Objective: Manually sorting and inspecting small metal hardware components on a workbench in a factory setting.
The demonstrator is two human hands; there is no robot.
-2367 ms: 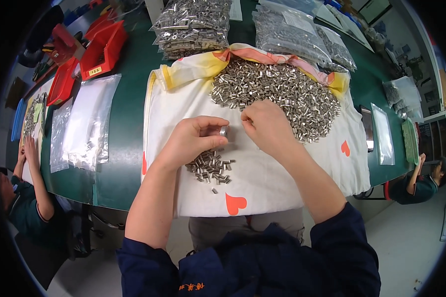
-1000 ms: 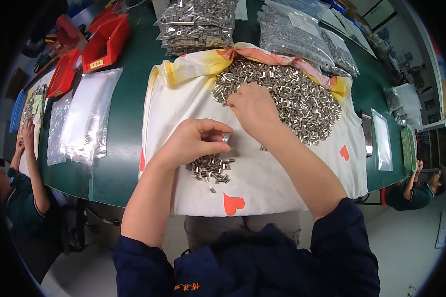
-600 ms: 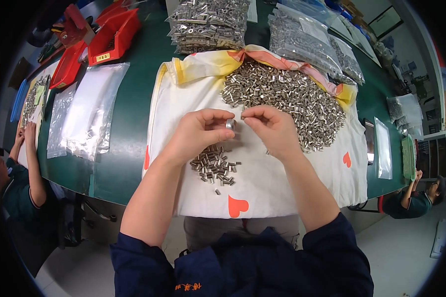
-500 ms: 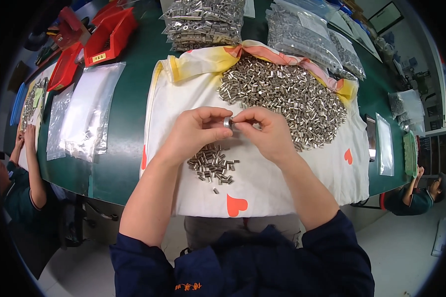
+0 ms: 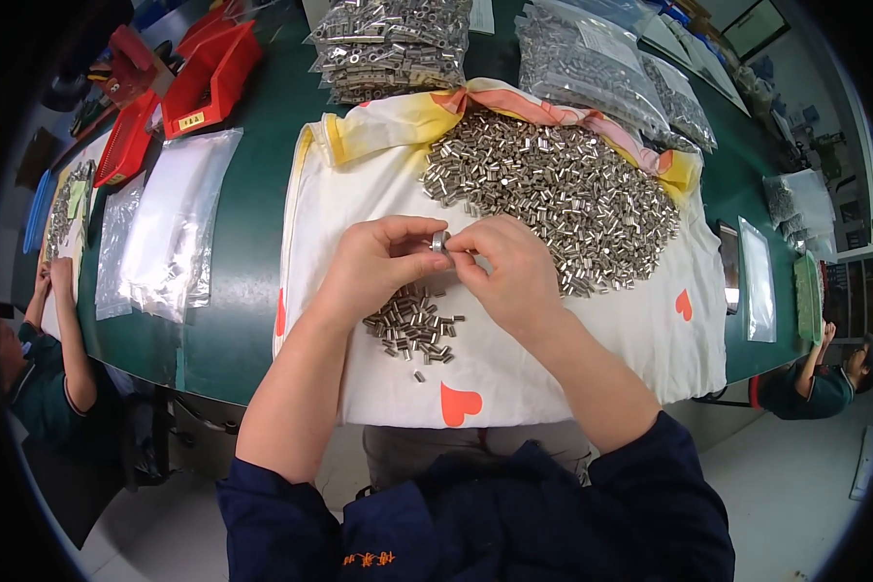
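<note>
A small round metal ring is pinched between the thumb and fingers of my left hand. Against the ring's right side, my right hand has its thumb and fingertips pressed together; whatever they grip is hidden. Both hands are held over a white cloth with red hearts. Below my left hand lies a small pile of short metal cylinders, with one cylinder apart from it. Beyond my right hand spreads a much larger heap of the same cylinders.
Clear bags of metal parts are stacked at the back, with more filled bags to their right. Flat plastic bags and red bins occupy the green table's left. People sit at both sides.
My right hand has shifted slightly left and its fingers have curled in closer to the ring. My left hand still holds the ring. The view has moved a little.
</note>
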